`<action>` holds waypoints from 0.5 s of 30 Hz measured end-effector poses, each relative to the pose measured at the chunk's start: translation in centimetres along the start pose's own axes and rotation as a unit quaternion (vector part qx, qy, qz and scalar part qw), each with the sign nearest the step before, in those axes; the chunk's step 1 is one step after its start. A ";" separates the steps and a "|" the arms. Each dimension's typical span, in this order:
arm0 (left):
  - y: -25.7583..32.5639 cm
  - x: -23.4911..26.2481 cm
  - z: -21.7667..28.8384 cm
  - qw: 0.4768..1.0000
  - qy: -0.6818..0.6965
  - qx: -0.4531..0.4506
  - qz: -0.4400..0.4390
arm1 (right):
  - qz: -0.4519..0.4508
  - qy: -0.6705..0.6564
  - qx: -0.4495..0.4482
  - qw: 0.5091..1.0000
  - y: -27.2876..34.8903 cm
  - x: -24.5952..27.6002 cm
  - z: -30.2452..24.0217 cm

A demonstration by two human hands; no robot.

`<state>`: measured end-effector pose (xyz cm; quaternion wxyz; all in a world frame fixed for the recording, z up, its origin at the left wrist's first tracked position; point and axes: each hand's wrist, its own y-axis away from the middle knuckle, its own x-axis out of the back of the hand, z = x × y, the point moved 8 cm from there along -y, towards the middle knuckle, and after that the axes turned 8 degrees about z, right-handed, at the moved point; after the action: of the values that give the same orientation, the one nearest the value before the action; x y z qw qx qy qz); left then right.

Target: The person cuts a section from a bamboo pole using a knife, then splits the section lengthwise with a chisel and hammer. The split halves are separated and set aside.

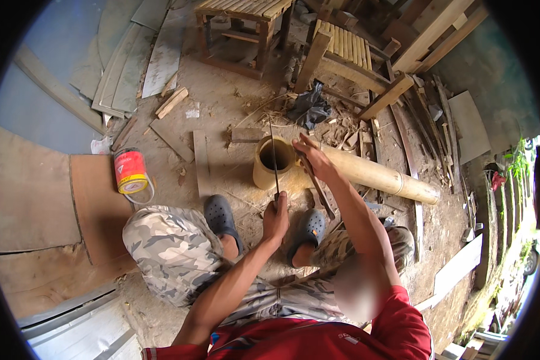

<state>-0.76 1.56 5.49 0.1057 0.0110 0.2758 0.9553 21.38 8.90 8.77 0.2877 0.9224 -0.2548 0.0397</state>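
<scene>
My left hand (276, 217) is closed on the handle of a long, thin-bladed knife (274, 157). Its blade reaches away from me across the mouth of a short, hollow bamboo section (264, 173), which stands upright on the ground between my feet. My right hand (318, 162) is just right of the bamboo's rim, its fingers round the upper part of a dark brown, stick-like piece (323, 198) that slants down toward my right shoe. A long bamboo pole (372, 171) lies on the ground beyond that hand, running off to the right.
A red and yellow can (131, 171) with a handle lies at left beside brown boards (99, 204). Ahead stand a slatted bamboo stool (246, 12) and a slatted wooden frame (348, 51). A black plastic bag (310, 107), shavings and wood strips litter the dirt floor.
</scene>
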 end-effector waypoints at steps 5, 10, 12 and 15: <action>1.1 2.9 3.2 0.999 -0.038 0.016 -0.017 | 0.082 0.055 -0.004 0.995 -1.2 -2.0 -0.7; 0.7 3.6 4.5 0.995 -0.086 -0.052 -0.004 | 0.129 0.157 0.206 0.957 -3.9 -0.8 -0.7; -0.3 4.7 5.1 0.989 -0.122 -0.080 0.018 | 0.073 0.195 0.225 0.952 -4.1 -1.7 -1.0; -2.1 6.6 5.6 0.980 -0.163 -0.105 0.034 | 0.047 0.159 0.149 0.975 -3.4 -2.3 0.0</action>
<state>-6.38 7.57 8.89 0.1169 0.1647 0.1521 0.9675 21.08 12.29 6.59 0.1815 0.9239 -0.2396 0.2366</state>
